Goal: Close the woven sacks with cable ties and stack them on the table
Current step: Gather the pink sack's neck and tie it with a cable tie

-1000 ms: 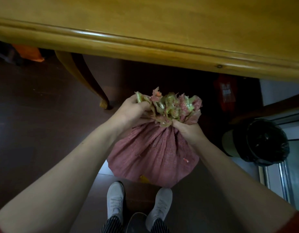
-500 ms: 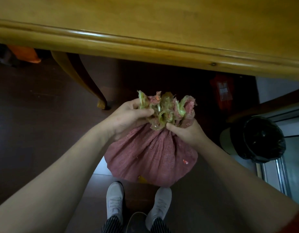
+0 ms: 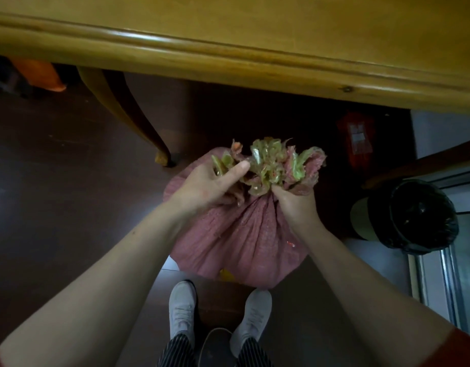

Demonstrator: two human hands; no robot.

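A full pink woven sack (image 3: 244,239) stands on the dark floor in front of my shoes, just below the wooden table's edge (image 3: 228,56). Its mouth is gathered into a crumpled bunch with a greenish inner lining (image 3: 271,160) sticking up. My left hand (image 3: 210,184) grips the left side of that bunch, thumb across the folds. My right hand (image 3: 294,202) squeezes the neck from the right. No cable tie shows in this view.
A curved table leg (image 3: 138,123) stands left of the sack. A bin lined with a black bag (image 3: 411,215) sits at the right, beside a metal door rail (image 3: 450,282). A red packet (image 3: 357,139) lies under the table, an orange object (image 3: 40,75) at far left.
Both hands shifted slightly on the gathered mouth; the left thumb now lies higher over the folds, and the bunch has spread a little wider to the right.
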